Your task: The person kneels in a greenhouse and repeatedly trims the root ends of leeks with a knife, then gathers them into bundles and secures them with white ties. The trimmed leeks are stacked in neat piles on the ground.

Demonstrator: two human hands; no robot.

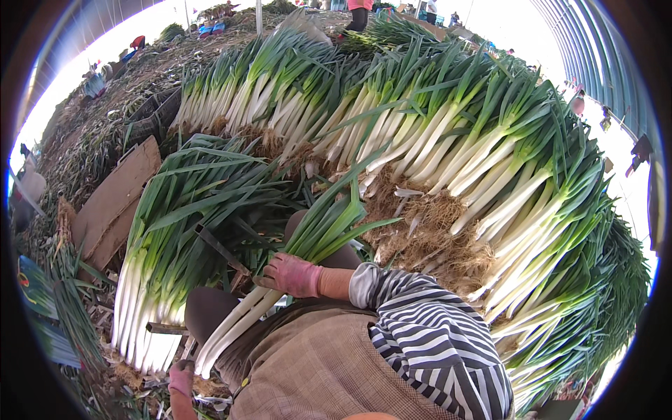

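Note:
My right hand [291, 274], in a pink-stained glove, grips a few leeks [236, 320] where white shank meets green leaf. They lie slantwise across my lap, leaves up to the right and white ends down to the left. Beside those white ends is my left hand [181, 377], also in a pink glove. Its fingers are curled, and whether they hold anything cannot be made out. Just left of my knee stands a bundle of leeks [152, 283] with pale, clean-looking shanks, resting against a metal frame [167, 329].
A long bank of leeks [420, 136] with shaggy roots [420, 231] curves around the front and right. Cardboard [118, 205] leans at the left, near a dark plastic crate [152, 115]. Leaf scraps [79, 142] litter the ground. Another person [359, 16] stands at the far side.

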